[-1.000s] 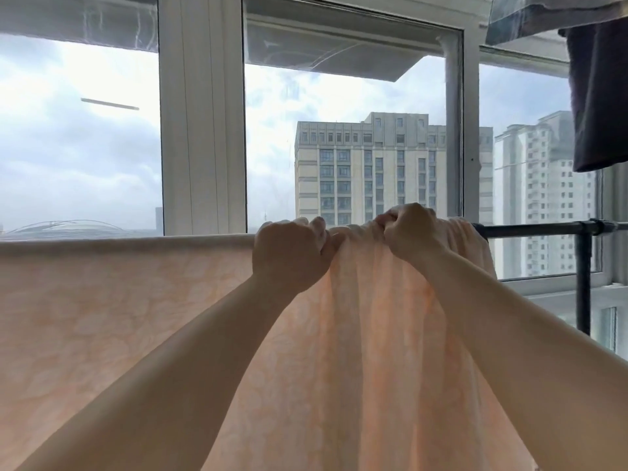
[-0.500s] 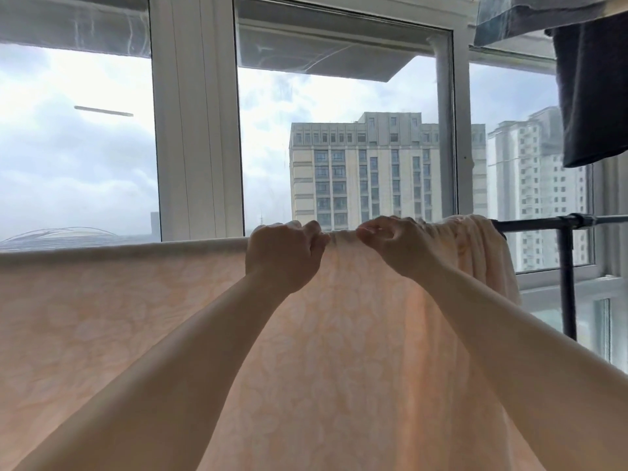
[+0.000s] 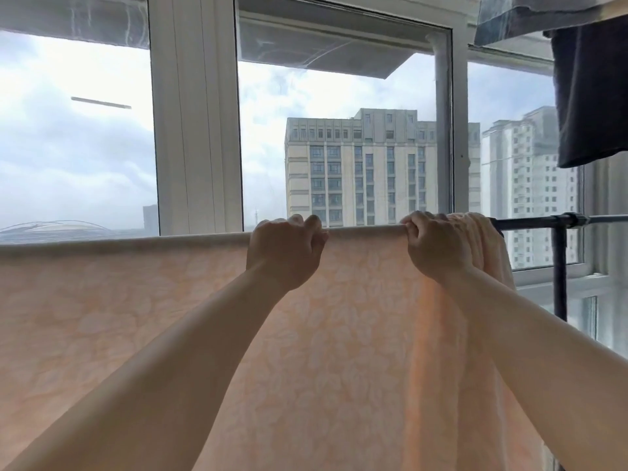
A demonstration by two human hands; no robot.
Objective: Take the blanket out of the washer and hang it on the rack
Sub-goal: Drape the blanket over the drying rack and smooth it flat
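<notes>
My left hand (image 3: 283, 254) and right hand (image 3: 436, 248) sit mid-frame, fingers (image 3: 307, 222) clenched on the top fold of the peach blanket (image 3: 170, 317). It drapes over the black rack (image 3: 543, 220), smooth at left, bunched beside my right hand.

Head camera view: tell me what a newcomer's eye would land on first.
The peach blanket fills the lower half of the picture, draped over the rack's black bar. At its top edge the left hand and right hand each grip the fabric on the bar, with bunched folds just right of the right hand. Behind, a tall beige building shows through the window, and a dark garment hangs at the upper right.
</notes>
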